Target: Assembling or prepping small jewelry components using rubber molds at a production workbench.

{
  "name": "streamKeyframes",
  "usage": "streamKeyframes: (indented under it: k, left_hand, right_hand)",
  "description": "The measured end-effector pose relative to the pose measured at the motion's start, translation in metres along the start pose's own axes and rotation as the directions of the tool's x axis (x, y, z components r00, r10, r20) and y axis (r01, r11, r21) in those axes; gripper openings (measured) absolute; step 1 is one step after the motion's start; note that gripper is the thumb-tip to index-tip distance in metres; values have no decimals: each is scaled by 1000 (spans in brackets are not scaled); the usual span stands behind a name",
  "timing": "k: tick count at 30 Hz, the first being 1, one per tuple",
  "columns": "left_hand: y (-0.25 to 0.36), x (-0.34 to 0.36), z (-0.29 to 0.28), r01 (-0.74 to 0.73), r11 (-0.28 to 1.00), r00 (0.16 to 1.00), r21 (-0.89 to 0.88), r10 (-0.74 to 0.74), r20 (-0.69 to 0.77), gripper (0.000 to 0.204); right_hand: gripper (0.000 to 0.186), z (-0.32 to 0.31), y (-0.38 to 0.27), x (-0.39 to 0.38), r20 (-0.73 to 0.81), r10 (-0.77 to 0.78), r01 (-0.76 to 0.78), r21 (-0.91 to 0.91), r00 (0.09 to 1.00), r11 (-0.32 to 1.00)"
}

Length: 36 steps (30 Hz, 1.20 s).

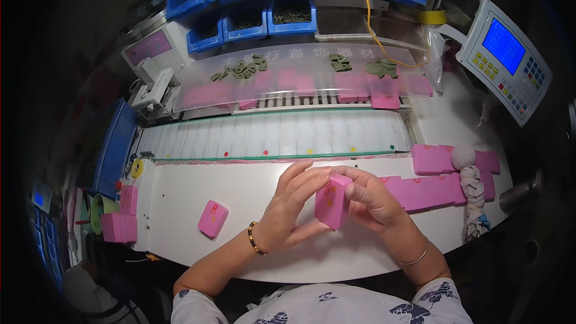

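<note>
Left hand (278, 211): fingers holding pink block (330, 205), left side.
Right hand (379, 205): fingers holding its right side.
Second block (213, 220): flat on bench (174, 198), left.

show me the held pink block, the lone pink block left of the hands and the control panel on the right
Held pink block (329, 206): head view, on its broad face.
Lone pink block (213, 219): head view, middle of its top face.
Control panel (506, 57): head view, lower part of its blue screen.
</note>
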<state>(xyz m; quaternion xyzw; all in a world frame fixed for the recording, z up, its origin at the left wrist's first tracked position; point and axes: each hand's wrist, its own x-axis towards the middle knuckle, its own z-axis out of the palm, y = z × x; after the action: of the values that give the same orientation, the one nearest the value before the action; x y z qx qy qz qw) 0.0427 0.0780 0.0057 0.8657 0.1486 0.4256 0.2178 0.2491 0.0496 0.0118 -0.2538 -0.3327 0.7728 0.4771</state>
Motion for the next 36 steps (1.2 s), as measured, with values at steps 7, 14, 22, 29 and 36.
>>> streamKeyframes:
  k: [7,14,22,29,36]
  left_hand:
    - [3,-1,0,465,804,885,-370,-438,159,90]
    - [-3,-3,-6,501,552,851,-666,-456,261,72]
    - [-1,7,8,217,93,740,-972,-665,102,71]
    - [-2,4,23,186,942,947,-280,-248,-203,53]
    - [-1,-3,21,446,-46,655,-894,-664,361,45]
  right_hand:
    - [53,7,5,1,201,-455,422,-782,868,459]
    - [46,10,-2,-3,354,-507,504,-842,786,193]
    - [53,18,9,0,76,-642,451,-775,763,443]
    - [41,15,14,2,-199,-429,277,-519,881,809]
    - [38,16,7,-2,205,-434,398,-815,877,421]
